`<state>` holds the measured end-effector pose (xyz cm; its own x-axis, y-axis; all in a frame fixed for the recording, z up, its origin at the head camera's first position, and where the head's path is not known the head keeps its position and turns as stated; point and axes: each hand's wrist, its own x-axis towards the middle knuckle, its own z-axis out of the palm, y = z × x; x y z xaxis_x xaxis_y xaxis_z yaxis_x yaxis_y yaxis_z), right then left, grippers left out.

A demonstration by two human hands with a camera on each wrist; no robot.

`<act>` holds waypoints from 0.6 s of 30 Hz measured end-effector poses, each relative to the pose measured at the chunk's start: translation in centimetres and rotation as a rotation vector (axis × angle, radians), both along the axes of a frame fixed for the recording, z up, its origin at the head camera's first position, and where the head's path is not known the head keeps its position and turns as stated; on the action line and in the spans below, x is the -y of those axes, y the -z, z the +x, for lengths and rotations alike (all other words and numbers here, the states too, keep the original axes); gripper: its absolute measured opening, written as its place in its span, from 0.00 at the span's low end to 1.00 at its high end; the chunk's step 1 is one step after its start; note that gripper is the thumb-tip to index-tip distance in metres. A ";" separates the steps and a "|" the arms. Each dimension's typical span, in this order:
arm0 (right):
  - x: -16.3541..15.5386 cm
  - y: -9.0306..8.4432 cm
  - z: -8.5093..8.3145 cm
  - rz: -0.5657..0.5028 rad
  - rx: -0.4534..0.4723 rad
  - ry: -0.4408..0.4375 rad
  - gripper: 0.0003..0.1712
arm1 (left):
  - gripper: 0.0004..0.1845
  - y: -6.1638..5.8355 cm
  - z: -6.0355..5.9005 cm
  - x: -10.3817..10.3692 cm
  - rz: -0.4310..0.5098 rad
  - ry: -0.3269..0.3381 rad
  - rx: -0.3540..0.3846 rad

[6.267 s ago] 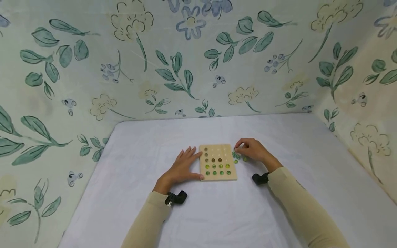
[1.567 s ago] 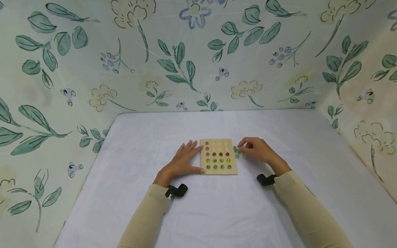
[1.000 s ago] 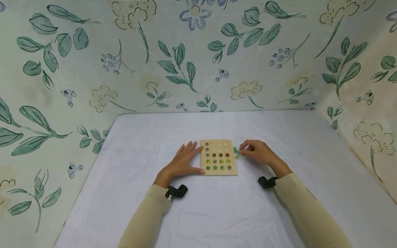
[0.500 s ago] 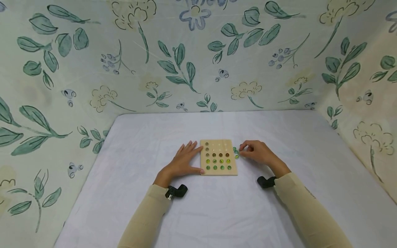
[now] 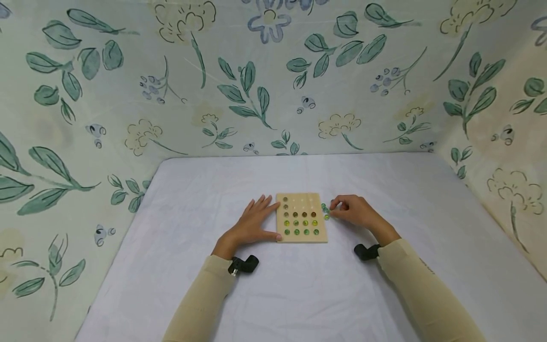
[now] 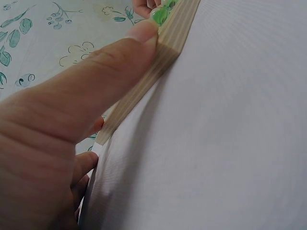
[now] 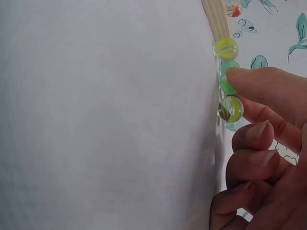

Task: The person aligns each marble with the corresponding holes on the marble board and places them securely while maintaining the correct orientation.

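In the head view a square wooden board (image 5: 302,239) lies on the table. Glass marbles fill its three nearest rows: green (image 5: 306,232) in front, yellow-green (image 5: 305,223) behind, then brown (image 5: 304,214). Two more marbles continue the left column to the far edge. My left hand (image 5: 249,224) lies spread along the left edge, its thumb on the near left corner. To the right of the board, my right hand (image 5: 353,210) pinches a green marble (image 7: 227,85) between thumb and forefinger; its other fingers are curled. A yellow-and-brown marble (image 7: 230,109) sits beside it.
A white cloth (image 5: 290,294) covers the table under both arms. Floral fabric (image 5: 273,95) hangs behind and at the sides. A few loose marbles (image 5: 326,217) lie close to the board's right edge. Each wrist wears a black camera (image 5: 244,264).
Since the oldest frame, a brown marble has joined the right end of the third row, and fewer loose marbles show. Over the last second both hands have stayed nearly still.
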<state>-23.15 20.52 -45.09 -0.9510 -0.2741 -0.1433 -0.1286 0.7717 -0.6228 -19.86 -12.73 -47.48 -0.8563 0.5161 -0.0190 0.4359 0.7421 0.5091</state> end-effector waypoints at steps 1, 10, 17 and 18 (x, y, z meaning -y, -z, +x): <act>0.0 0.0 0.0 0.002 0.001 -0.001 0.08 | 0.55 0.0 0.0 0.0 0.001 -0.001 0.001; 0.1 0.2 -0.1 0.021 0.002 -0.016 0.08 | 0.55 0.2 -0.1 0.1 0.008 0.002 -0.020; 0.1 0.1 -0.1 0.019 0.003 -0.023 0.08 | 0.55 0.2 -0.1 0.1 0.007 0.004 -0.015; 0.0 0.1 -0.1 0.017 0.002 -0.023 0.08 | 0.55 0.2 -0.1 0.1 0.007 0.004 -0.016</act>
